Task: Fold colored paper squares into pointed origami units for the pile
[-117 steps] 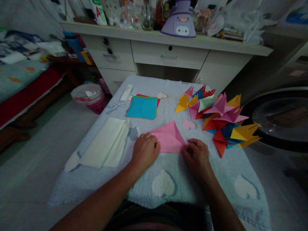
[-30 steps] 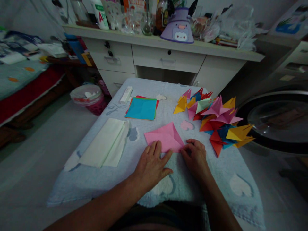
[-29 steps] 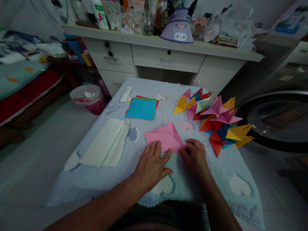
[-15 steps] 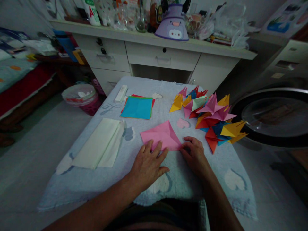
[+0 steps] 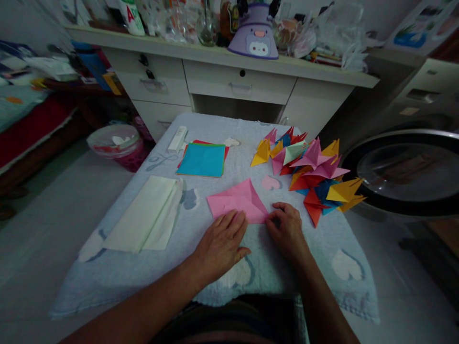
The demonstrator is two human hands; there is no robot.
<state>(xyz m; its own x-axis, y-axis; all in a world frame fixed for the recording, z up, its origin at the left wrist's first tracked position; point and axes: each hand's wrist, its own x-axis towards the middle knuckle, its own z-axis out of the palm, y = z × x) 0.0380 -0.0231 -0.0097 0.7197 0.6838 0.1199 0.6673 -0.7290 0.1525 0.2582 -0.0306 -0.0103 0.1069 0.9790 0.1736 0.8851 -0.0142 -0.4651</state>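
A partly folded sheet of pink origami paper (image 5: 241,197) lies on the cloth-covered table in front of me. My left hand (image 5: 225,241) rests flat on its near edge, fingers stretched out and close together, thumb apart. At the paper's right corner my right hand (image 5: 286,228) pinches the tip between thumb and forefinger. To the right sits a heap of folded paper cranes (image 5: 315,167) in pink, yellow, red, blue and pale green. Beyond my left hand is a stack of square coloured paper (image 5: 201,160) with a blue sheet on top.
A folded pale cloth or paper (image 5: 143,215) lies at the left of the table (image 5: 215,298). A white oblong object (image 5: 177,139) is near the far left corner. Drawers (image 5: 238,79) stand behind, a lined bin (image 5: 116,143) at left, a front-loading washer (image 5: 412,167) at right.
My left fingers have drawn together and slid slightly along the pink paper's near edge. My right hand keeps its pinch on the corner. The whole view has shifted a little.
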